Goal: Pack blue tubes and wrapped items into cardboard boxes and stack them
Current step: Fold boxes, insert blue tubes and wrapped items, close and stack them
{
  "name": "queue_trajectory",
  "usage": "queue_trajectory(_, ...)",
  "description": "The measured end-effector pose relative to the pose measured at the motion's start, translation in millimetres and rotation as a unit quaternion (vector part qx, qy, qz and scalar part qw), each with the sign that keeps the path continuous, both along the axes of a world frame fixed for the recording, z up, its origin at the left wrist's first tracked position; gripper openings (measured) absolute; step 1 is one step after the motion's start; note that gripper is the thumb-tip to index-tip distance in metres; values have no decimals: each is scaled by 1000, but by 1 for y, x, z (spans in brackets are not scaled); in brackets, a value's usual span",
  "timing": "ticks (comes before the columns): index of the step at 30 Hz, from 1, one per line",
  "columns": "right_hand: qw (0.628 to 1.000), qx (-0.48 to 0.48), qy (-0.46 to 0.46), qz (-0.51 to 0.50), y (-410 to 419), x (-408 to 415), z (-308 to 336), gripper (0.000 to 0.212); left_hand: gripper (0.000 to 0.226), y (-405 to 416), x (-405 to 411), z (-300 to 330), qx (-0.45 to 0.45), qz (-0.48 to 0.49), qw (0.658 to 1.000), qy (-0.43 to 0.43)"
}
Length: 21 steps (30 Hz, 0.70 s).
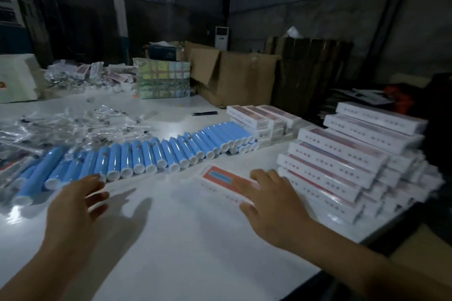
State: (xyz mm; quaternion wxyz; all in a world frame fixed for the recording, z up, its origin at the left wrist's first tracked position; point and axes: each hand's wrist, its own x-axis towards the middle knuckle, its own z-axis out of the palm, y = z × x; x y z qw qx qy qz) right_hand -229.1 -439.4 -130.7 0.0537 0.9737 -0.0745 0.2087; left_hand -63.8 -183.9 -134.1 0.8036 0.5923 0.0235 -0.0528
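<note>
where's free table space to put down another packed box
The white table is bare in front of the row of blue tubes, between left hand and right hand. Crowded: stacked white boxes right, clear wrappers far left.

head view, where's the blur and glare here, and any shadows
Head view: dim room; the left hand and the box stack at right smear with motion blur; glare spots sit on the blue tubes and white table; the left hand's shadow falls on the table; straight edges bow near the frame borders.

Both forearms are bare over the white table (171, 239), no sleeves, rings or watch on left hand (73, 205) or right hand (271, 203).
</note>
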Motion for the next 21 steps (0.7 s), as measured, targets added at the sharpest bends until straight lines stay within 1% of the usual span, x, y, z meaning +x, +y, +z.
queue_trajectory(2, 992, -37, 16, -116, -37, -29, -6, 45, 25, 0, 2, -3, 9, -10, 1000, -11)
queue_trajectory(3, 986, -37, 19, -163, -52, -39, -8, 43, 25, 0, 3, -5, 12, -13, 1000, -16)
queue_trajectory(4, 982, -30, 8, -187, -65, -46, -10, 42, 26, 1, 3, -6, 15, -13, 1000, -18)
queue_trajectory(5, 980, -22, -4, -200, -75, -51, -11, 40, 26, 1, 4, -8, 14, -11, 1000, -18)
queue_trajectory(8, 972, -12, 9, -234, -81, -52, -13, 37, 25, 3, 4, -10, 25, -3, 999, -23)
queue_trajectory(11, 971, -5, 14, -240, -81, -50, -14, 36, 21, 2, -5, -11, 111, 13, 991, -72)
queue_trajectory(13, 967, -34, 19, -251, -83, -47, -13, 37, 19, -1, -14, -11, 225, -11, 966, -129)
queue_trajectory(14, 966, -49, 10, -254, -87, -45, -13, 36, 19, -4, -17, -12, 293, -35, 942, -157)
queue_trajectory(15, 967, -60, -10, -246, -87, -39, -15, 34, 19, -7, -20, -14, 353, -66, 915, -181)
queue_trajectory(16, 971, -56, -24, -230, -85, -32, -15, 33, 19, -10, -21, -15, 415, -94, 881, -205)
queue_trajectory(17, 979, -37, -22, -201, -80, -23, -15, 38, 21, -13, -22, -14, 476, -116, 840, -233)
queue_trajectory(18, 987, -27, -37, -156, -74, -13, -16, 46, 23, -14, -22, -13, 519, -131, 804, -258)
queue_trajectory(19, 992, -18, -50, -111, -63, 0, -14, 52, 24, -14, -21, -12, 531, -139, 791, -271)
queue_trajectory(20, 995, -14, -69, -76, -48, 14, -11, 54, 24, -13, -20, -11, 515, -144, 801, -268)
queue_trajectory(21, 996, -6, -82, -44, -30, 29, -3, 52, 23, -11, -20, -10, 478, -144, 830, -249)
